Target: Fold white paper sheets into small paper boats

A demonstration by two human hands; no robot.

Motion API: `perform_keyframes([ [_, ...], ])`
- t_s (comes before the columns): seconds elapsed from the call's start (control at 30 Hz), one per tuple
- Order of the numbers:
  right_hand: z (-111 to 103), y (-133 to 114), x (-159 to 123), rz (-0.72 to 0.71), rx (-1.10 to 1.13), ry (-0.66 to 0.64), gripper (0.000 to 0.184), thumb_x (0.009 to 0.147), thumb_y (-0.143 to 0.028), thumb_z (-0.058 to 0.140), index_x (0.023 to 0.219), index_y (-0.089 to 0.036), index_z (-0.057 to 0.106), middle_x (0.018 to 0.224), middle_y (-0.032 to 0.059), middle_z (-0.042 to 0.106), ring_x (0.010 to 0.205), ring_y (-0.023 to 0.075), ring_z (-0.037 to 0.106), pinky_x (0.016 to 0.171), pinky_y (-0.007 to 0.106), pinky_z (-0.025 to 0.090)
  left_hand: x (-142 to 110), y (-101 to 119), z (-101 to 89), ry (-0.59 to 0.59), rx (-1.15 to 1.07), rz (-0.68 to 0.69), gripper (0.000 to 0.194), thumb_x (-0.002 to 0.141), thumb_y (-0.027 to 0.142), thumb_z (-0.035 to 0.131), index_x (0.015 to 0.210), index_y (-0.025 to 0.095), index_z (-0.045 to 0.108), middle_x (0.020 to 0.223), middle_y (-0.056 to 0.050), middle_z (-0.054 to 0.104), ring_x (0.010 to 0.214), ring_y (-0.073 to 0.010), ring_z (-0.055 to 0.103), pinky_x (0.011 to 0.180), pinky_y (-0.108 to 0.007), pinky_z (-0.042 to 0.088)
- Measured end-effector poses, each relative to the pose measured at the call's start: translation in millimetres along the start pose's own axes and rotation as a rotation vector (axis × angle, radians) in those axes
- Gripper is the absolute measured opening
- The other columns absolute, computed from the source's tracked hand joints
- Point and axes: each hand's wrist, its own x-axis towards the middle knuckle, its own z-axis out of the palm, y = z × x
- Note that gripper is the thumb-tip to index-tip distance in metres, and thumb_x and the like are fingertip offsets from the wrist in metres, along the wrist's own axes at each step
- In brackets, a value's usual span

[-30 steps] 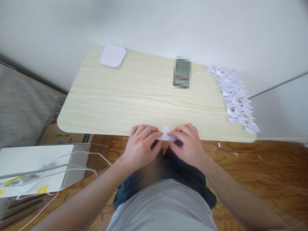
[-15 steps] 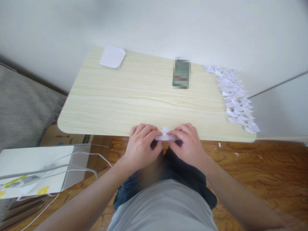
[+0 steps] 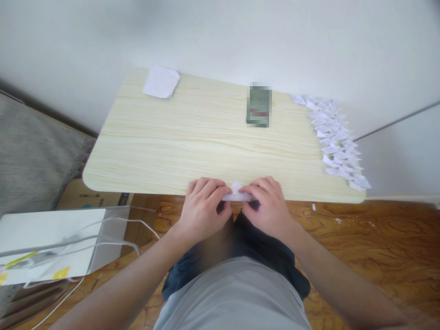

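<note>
A small folded white paper [image 3: 236, 196], with a triangular peak above a flat band, is held at the table's front edge. My left hand [image 3: 205, 206] pinches its left end between thumb and fingers. On its right end my right hand [image 3: 266, 206] is closed in the same way. The fingertips cover both ends of the paper. Along the right side of the table [image 3: 192, 142] lie several folded white paper boats [image 3: 332, 133] in packed rows. A stack of white paper sheets [image 3: 161, 81] rests at the back left.
A blurred-out greenish rectangular object [image 3: 259, 106] lies near the table's back edge. Left of the table are a white box [image 3: 79, 229] with cables across it, a cardboard box [image 3: 92, 195] and a grey cloth surface [image 3: 34, 151]. A wall runs behind the table.
</note>
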Motion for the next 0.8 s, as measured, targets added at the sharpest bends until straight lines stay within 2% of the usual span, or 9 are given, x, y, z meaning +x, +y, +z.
perform_keyframes([
  [0.67, -3.3, -2.9, 1.4, 0.013, -0.012, -0.029, 0.027, 0.083, -0.014, 0.073, 0.108, -0.025, 0.073, 0.101, 0.0049, 0.068, 0.104, 0.0271, 0.058, 0.092, 0.046, 0.044, -1.6, -3.0, 4.1, 0.024, 0.02, 0.023, 0.022, 0.086, 0.015, 0.065, 0.104, 0.025, 0.073, 0.11, -0.003, 0.074, 0.106, -0.0264, 0.062, 0.096, -0.046, 0.043],
  [0.8, -4.5, -2.0, 2.1, 0.006, 0.006, -0.034, 0.022, 0.088, -0.017, 0.072, 0.108, -0.024, 0.073, 0.101, 0.0046, 0.068, 0.105, 0.0262, 0.058, 0.092, 0.045, 0.043, -0.4, -2.1, 3.8, 0.016, 0.016, 0.008, 0.02, 0.087, 0.015, 0.064, 0.102, 0.025, 0.073, 0.109, -0.002, 0.074, 0.106, -0.0261, 0.062, 0.096, -0.047, 0.043],
])
